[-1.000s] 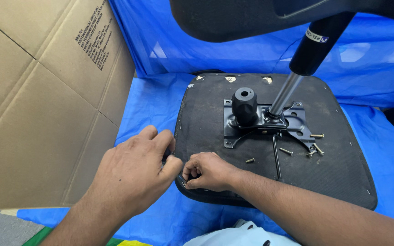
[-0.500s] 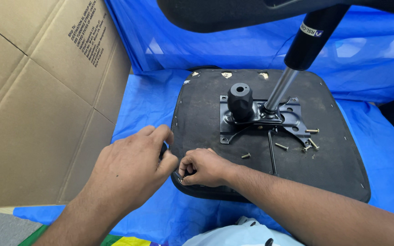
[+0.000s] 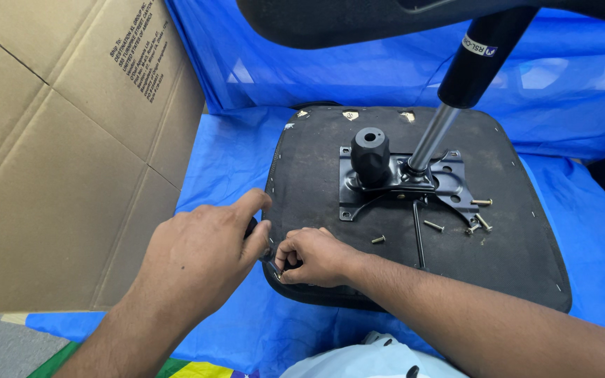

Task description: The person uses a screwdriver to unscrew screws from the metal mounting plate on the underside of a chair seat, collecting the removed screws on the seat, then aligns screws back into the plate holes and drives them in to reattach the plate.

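Both hands pinch together at seat base (image 3: 316, 168) front-left corner: left hand (image 3: 201, 255), right hand (image 3: 313, 255) closed on a small dark piece | step: fitting it | next: steady alignment, loose bolts (image 3: 481, 220) near right edge.

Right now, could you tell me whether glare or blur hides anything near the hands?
Head view: even light, sharp focus; sheen only on the crinkled blue plastic sheet. The left hand and right hand meet at the black upturned seat base's edge, their fingers hiding what they pinch.

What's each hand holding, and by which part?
Both hands, left hand and right hand, pinch something small and dark at the seat's front left edge. What it is and where it is held cannot be told; the fingers hide it.
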